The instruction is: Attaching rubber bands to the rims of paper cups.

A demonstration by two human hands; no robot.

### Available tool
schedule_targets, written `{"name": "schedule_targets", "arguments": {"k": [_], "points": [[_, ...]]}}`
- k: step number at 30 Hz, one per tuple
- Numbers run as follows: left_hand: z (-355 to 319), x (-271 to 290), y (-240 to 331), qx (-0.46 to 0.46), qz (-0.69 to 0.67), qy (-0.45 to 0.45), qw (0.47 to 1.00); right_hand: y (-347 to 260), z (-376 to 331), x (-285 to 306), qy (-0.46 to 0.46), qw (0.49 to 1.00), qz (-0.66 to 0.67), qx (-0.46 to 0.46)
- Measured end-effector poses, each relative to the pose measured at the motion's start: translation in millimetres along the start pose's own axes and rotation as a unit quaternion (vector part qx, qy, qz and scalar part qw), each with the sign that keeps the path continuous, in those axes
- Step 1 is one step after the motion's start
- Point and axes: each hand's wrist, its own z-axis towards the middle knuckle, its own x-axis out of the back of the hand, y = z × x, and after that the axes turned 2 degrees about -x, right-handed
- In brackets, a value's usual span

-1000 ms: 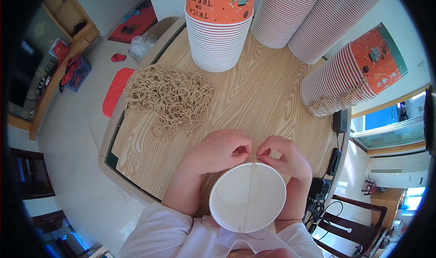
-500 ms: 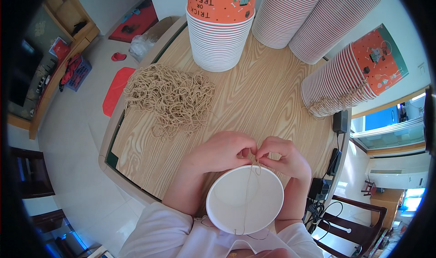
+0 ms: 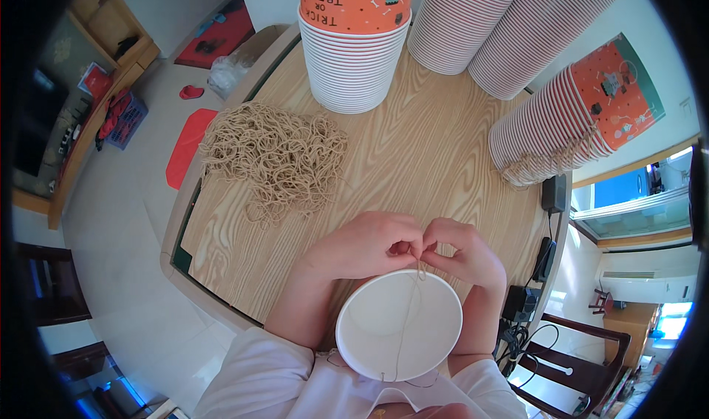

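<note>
A white-lined paper bucket (image 3: 377,319) rests against my front at the near table edge, its open mouth facing up. A thin tan string (image 3: 403,338) runs across the mouth from the near rim to a small loop at the far rim. There my left hand (image 3: 377,243) and my right hand (image 3: 465,253) meet, fingertips pinched together on the string just beyond the rim. The exact twist of string between the fingers is too small to make out. A tangled heap of cut tan strings (image 3: 277,157) lies on the table to the left.
Beyond my hands stands a stack of orange-printed buckets (image 3: 347,64). More tall bucket stacks (image 3: 461,20) are at the back right. A leaning stack (image 3: 550,127) at the right has strings hanging along it. Black adapters and cables (image 3: 521,304) line the right table edge (image 3: 565,242).
My pinched fingers have closed in on each other and shifted very slightly to the right. The string across the mouth has swung a little. The bucket stays nearly in place.
</note>
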Motion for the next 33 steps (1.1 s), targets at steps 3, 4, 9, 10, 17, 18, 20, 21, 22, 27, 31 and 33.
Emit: {"name": "schedule_targets", "arguments": {"k": [3, 4, 9, 10, 17, 18, 20, 21, 22, 27, 31, 33], "points": [[-1.6, 3.4, 1.3, 0.019, 0.017, 0.014, 1.0, -0.6, 0.5, -1.0, 0.002, 1.0, 0.0, 0.008], [-2.4, 4.9, 2.3, 0.026, 0.031, 0.025, 0.999, -1.3, 0.8, -1.4, 0.003, 1.0, 0.001, 0.015], [-3.8, 6.5, 4.1, 0.044, 0.037, 0.016, 0.998, -2.7, 0.5, -2.2, 0.008, 1.0, 0.011, 0.006], [-4.2, 6.4, 4.4, 0.054, 0.037, 0.008, 0.998, -3.0, 0.9, -2.1, 0.01, 1.0, 0.013, 0.012], [-5.5, 4.9, 2.6, 0.044, 0.063, 0.007, 0.997, -1.5, 0.3, -0.7, 0.005, 0.999, 0.014, 0.036], [-5.2, 4.9, 3.2, 0.041, 0.064, 0.016, 0.997, -0.9, 0.0, 0.0, -0.004, 0.999, 0.014, 0.038], [-4.4, 5.0, 4.9, 0.038, 0.064, 0.025, 0.997, -2.4, -1.0, 0.4, -0.013, 0.999, 0.014, 0.04], [-4.1, 5.0, 6.1, 0.038, 0.064, 0.036, 0.997, -5.7, -2.2, 0.3, -0.003, 0.999, 0.037, -0.009], [-3.7, 4.9, 6.7, 0.039, 0.063, 0.046, 0.996, -7.5, -2.8, 0.2, 0.006, 0.997, 0.059, -0.058], [-1.1, 0.7, 7.3, 0.038, 0.044, 0.07, 0.996, -2.4, -1.6, 0.9, -0.029, 0.981, 0.085, -0.17], [-0.6, -1.5, 6.1, 0.036, 0.065, 0.081, 0.994, -7.7, 3.0, -2.6, -0.061, 0.976, 0.129, -0.167], [-0.5, -2.0, 5.8, 0.034, 0.068, 0.081, 0.994, -4.0, 0.7, -3.9, -0.053, 0.978, 0.134, -0.152]]}}
